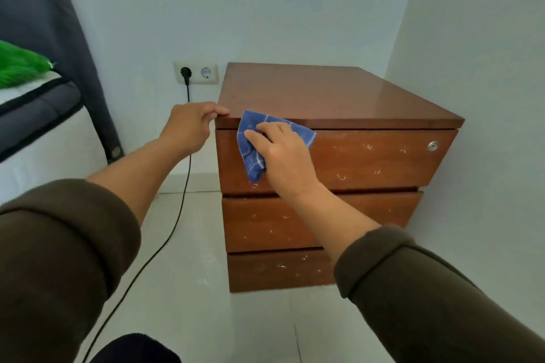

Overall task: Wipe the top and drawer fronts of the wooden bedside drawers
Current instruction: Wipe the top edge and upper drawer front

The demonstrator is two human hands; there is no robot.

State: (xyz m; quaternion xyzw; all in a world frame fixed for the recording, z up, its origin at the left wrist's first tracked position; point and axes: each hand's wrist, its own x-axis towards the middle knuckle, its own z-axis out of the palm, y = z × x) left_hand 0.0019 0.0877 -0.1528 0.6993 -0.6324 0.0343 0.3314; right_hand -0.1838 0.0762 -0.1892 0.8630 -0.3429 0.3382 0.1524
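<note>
The wooden bedside drawers (pixel 339 97) stand in the room's corner, with a glossy brown top and three drawer fronts. Pale specks and scratches mark the fronts. My right hand (pixel 283 156) presses a blue checked cloth (pixel 253 150) flat against the left part of the top drawer front (pixel 377 156). My left hand (pixel 188 127) grips the top's front left corner, thumb on the upper surface. A small round lock (pixel 432 145) sits at the right end of the top drawer.
A wall socket (pixel 197 73) left of the drawers holds a black plug, and its cable (pixel 180 209) trails across the pale tiled floor. A bed with a dark frame (pixel 35 109) and a green item (pixel 20 68) stands at the left. White walls close the corner.
</note>
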